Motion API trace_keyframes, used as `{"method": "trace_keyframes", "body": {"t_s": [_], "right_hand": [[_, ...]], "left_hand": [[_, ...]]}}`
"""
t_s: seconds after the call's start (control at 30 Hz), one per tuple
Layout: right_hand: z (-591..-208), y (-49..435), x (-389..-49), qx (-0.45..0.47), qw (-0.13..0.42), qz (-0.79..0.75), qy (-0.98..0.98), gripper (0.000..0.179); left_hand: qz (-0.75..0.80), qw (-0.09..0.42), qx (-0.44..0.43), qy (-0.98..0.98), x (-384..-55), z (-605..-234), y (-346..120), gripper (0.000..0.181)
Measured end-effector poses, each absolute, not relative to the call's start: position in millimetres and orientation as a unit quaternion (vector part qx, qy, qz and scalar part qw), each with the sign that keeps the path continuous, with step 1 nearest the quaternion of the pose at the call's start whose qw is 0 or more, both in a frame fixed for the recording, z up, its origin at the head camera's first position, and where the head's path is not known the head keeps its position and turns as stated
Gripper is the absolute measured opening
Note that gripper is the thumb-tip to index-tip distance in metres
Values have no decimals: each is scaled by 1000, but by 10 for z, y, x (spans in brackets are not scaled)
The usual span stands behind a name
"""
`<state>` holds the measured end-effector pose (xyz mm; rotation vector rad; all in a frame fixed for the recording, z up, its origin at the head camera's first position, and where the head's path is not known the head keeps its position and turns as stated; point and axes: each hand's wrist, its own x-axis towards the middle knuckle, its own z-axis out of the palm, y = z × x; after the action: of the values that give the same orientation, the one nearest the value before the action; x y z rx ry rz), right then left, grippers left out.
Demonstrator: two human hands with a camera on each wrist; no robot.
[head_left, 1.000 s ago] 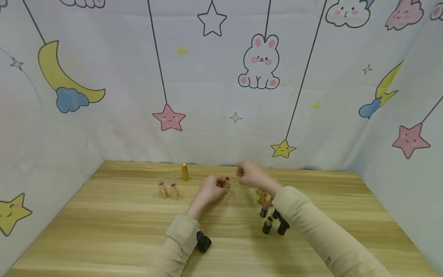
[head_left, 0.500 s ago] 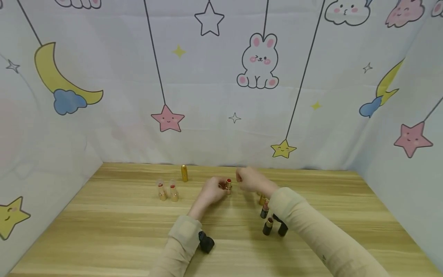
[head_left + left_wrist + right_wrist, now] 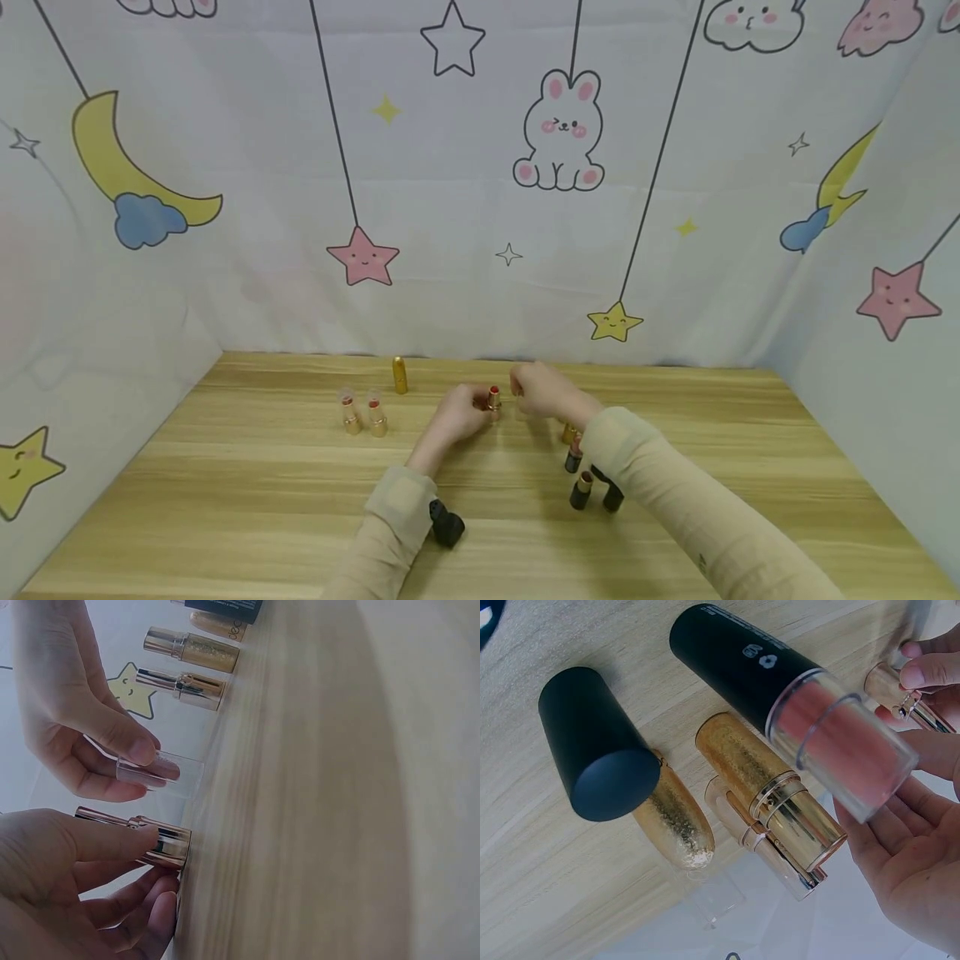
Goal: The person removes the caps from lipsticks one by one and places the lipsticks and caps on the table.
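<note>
Near the table's back edge my left hand (image 3: 461, 414) pinches a rose-gold lipstick (image 3: 493, 400), its red tip bare. In the left wrist view the base of that lipstick (image 3: 171, 846) stands on the wood, thumb on one side and fingers curled on the other. Just right of it, my right hand (image 3: 547, 392) pinches a clear lipstick cap (image 3: 184, 776) between thumb and fingers. The cap's rim is down at or close to the tabletop; actual contact is hard to tell. Cap and lipstick stand apart, side by side.
Two rose-gold lipsticks with clear caps (image 3: 377, 419) and a gold lipstick (image 3: 400, 376) stand at the left. By my right forearm are a black-based lipstick (image 3: 581, 490), a gold lipstick (image 3: 746, 757), a gold cap (image 3: 676, 825) and a black cap (image 3: 600, 746). A patterned curtain (image 3: 450, 300) rises behind.
My right hand has come down slightly with the clear cap, toward the tabletop. The left hand still holds the lipstick, nearly in place; the head view has shifted a little.
</note>
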<state>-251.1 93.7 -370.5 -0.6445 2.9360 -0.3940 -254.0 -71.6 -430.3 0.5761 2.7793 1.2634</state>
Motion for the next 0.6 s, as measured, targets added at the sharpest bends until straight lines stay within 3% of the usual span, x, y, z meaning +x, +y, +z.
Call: {"method": "trace_keyframes", "body": {"t_s": [0.27, 0.6], "right_hand": [[-3740, 941, -2524, -214, 51, -132, 966, 23], [-3644, 952, -2512, -198, 75, -144, 967, 34]], "left_hand": [[410, 25, 184, 893, -2533, -4297, -711, 5], [423, 14, 86, 902, -2499, -4268, -732, 31]]}}
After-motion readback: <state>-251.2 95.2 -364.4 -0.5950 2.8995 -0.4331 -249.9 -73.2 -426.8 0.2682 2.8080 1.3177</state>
